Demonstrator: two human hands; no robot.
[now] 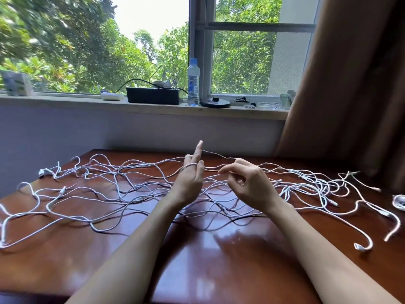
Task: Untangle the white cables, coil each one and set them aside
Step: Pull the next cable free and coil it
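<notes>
Raised in the middle of the frame, the left hand (190,176) holds its fingers straight and pointing up, with a loop (188,166) of white cable lying round them. Just beside it, the right hand (248,183) has curled fingers, with the thumb close to the forefinger; whether they pinch a strand is hard to make out. The white cables (122,189) lie in a loose tangle across the glossy brown table (208,260), thin strands crossing many times, with small plugs at several ends. Some strands are cut off at the left edge. A small white coil (399,201) sits half out of frame at the right edge. On the sill above stand a water bottle (193,82) and a black box (153,95); the small things to their right are too blurred to name.
</notes>
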